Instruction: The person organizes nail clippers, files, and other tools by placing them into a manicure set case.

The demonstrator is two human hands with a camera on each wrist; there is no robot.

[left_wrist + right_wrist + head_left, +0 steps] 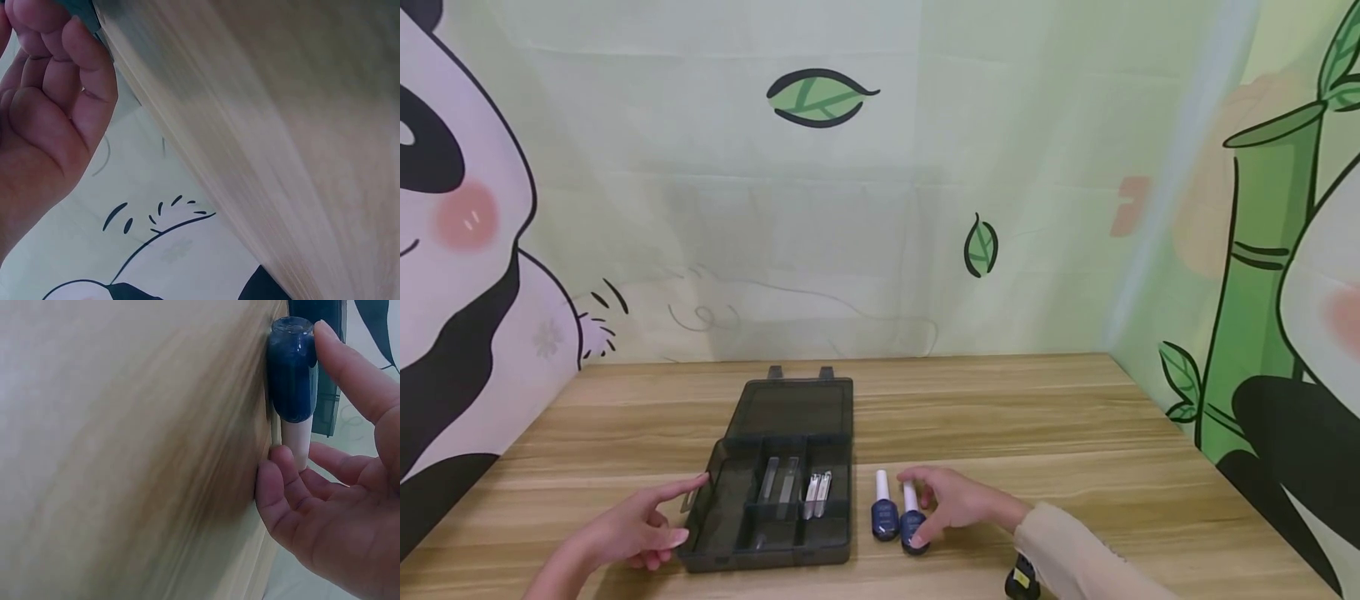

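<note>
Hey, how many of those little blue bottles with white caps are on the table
2. Both lie side by side on the wooden table, right of the open dark case: the left bottle lies free, the right bottle is under the right hand.

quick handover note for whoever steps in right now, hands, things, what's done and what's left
Left hand: open, fingertips at the left wall of the dark organizer box, lid flat open behind it.
Right hand: thumb and fingers closing on the nearer blue bottle, which lies on the table; not lifted.
Second blue bottle lies just left of it, untouched.
Done: nail clippers and metal tools already sit in the box's compartments.
Left: likely both bottles go into the box, then the lid is shut.
</note>
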